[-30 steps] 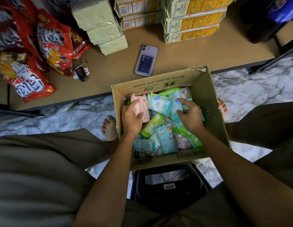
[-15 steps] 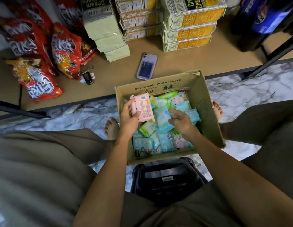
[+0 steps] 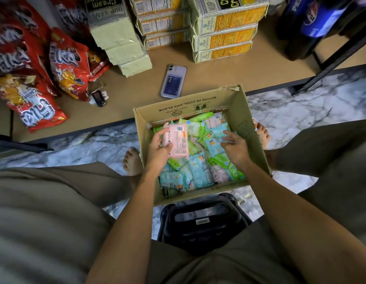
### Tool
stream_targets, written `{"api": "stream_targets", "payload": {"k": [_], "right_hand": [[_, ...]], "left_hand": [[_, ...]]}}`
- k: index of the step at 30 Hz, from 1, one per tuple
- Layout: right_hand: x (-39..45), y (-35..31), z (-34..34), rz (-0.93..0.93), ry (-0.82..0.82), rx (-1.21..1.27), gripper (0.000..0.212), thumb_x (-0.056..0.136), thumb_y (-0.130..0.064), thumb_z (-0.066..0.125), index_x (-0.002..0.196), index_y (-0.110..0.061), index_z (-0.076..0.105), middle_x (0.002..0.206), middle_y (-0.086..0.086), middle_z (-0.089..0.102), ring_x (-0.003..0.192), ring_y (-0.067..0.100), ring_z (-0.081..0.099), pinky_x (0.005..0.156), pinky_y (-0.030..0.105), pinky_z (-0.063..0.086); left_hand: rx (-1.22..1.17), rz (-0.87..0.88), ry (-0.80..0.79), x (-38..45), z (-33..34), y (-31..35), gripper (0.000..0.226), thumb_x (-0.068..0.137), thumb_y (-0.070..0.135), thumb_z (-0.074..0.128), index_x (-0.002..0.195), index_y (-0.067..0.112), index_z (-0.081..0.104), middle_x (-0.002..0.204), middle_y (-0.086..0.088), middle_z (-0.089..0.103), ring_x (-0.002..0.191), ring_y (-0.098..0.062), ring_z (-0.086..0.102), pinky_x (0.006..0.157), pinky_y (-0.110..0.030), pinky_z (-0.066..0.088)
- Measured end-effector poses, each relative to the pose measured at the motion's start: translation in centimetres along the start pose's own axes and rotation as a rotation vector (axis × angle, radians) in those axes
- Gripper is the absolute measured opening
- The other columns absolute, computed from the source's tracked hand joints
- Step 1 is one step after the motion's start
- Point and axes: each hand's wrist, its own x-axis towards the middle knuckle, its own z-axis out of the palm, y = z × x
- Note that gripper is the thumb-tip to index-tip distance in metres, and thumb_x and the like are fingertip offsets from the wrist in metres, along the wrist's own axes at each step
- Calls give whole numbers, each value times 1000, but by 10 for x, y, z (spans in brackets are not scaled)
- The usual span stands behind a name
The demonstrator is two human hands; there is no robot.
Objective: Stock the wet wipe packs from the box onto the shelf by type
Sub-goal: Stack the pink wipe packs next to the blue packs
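An open cardboard box (image 3: 247, 128) stands on the marble floor in front of me, full of several wet wipe packs in blue, green and pink. My left hand (image 3: 158, 148) grips a pink wet wipe pack (image 3: 178, 140) above the left side of the box, label side up. My right hand (image 3: 235, 147) is inside the box on the right, its fingers reaching down onto a blue wet wipe pack (image 3: 216, 145); its grip is not plain to see. The low brown shelf (image 3: 219, 76) lies just beyond the box.
On the shelf lie a phone (image 3: 174, 80), keys (image 3: 98, 96), red snack bags (image 3: 65, 64), stacked cream cracker boxes (image 3: 225, 31) and dark bottles (image 3: 313, 23). A black stool (image 3: 200, 222) sits under me. My bare feet flank the box.
My left hand has lifted the pink pack up out of the pile and turned its label up. My right hand has shifted from the box's middle toward the right side.
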Motion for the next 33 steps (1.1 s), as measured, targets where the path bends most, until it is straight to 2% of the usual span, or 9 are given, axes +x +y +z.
{"api": "stream_targets", "payload": {"k": [3,5,10,15,18,23,25,30,33], "right_hand": [[3,12,-8,8,-78,-139,43,95,2,61,136,-7,58,94,4,57,79,18,57,79,26,50],[-2,19,-10,-5,-173,-242,39,95,1,61,134,-6,59,88,5,57,79,14,56,75,19,47],[-21,24,4,24,-387,-251,44,90,0,70,132,-9,61,91,40,51,86,21,54,65,11,48],[-22,31,22,-145,-425,-469,53,83,-5,79,130,-24,62,87,4,55,86,21,58,79,28,50],[-19,27,26,-219,-383,-516,41,82,-3,79,118,-19,67,78,9,56,76,21,58,77,34,55],[-13,6,32,-263,-415,-431,28,82,2,78,103,-14,67,76,16,54,77,21,59,77,19,56],[-8,-6,37,-232,-377,-318,24,84,0,77,101,-13,66,78,18,58,75,23,63,69,29,61],[-1,-28,41,-123,-425,75,44,92,-2,69,129,-22,55,93,15,65,79,24,69,76,45,62],[3,-15,26,-166,-392,-130,44,94,-9,69,131,-26,54,99,18,68,92,25,68,79,43,59]], "left_hand": [[41,-10,-19,0,5,-3,55,92,-13,54,113,37,62,131,-6,62,119,-25,60,91,-50,57],[59,-28,-29,-1,8,-4,54,92,-13,54,111,37,62,129,-5,61,118,-25,59,90,-50,57],[59,-49,-32,-5,11,-7,50,92,-14,54,123,24,61,128,-7,60,113,-22,58,83,-41,57],[46,2,-37,-3,3,-1,53,91,-13,55,114,34,62,130,-7,62,115,-24,61,86,-44,56],[52,18,-19,-3,-3,1,54,91,-13,56,116,35,62,129,-8,64,116,-24,62,86,-46,57],[-16,7,1,-7,-9,3,52,92,-14,53,125,26,60,120,-4,66,106,-17,64,72,-30,59],[-48,11,4,-9,-12,5,52,93,-14,53,127,25,59,120,-3,67,105,-14,64,72,-31,60],[-145,15,28,-5,-17,13,52,93,-14,52,131,22,58,110,12,72,100,-6,69,74,-37,62],[-154,19,21,-5,-16,12,52,93,-14,52,132,20,57,107,15,73,102,-8,69,77,-38,62]]}}
